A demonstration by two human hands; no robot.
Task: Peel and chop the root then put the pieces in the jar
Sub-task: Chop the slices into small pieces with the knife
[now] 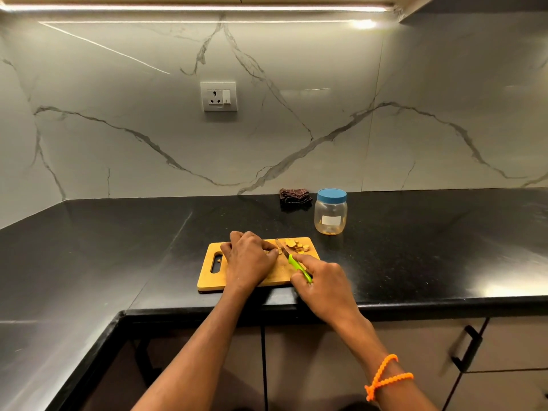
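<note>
A wooden cutting board [211, 279] lies on the black counter near its front edge. My left hand [248, 259] rests on the board with fingers curled over a piece of root that is mostly hidden beneath them. My right hand [321, 281] grips the green handle of a small knife [292, 261], forefinger stretched along it, blade down beside my left fingertips. Several chopped yellow root pieces [296, 245] sit at the board's far right corner. A clear plastic jar [330, 213] with a blue lid on stands behind the board to the right.
A folded dark brown cloth [295, 195] lies by the backsplash, left of the jar. A small scrap [218, 260] sits by the board's handle slot. A wall socket [218, 96] is on the marble backsplash. Cabinet doors with a black handle [465, 348] are below the counter edge.
</note>
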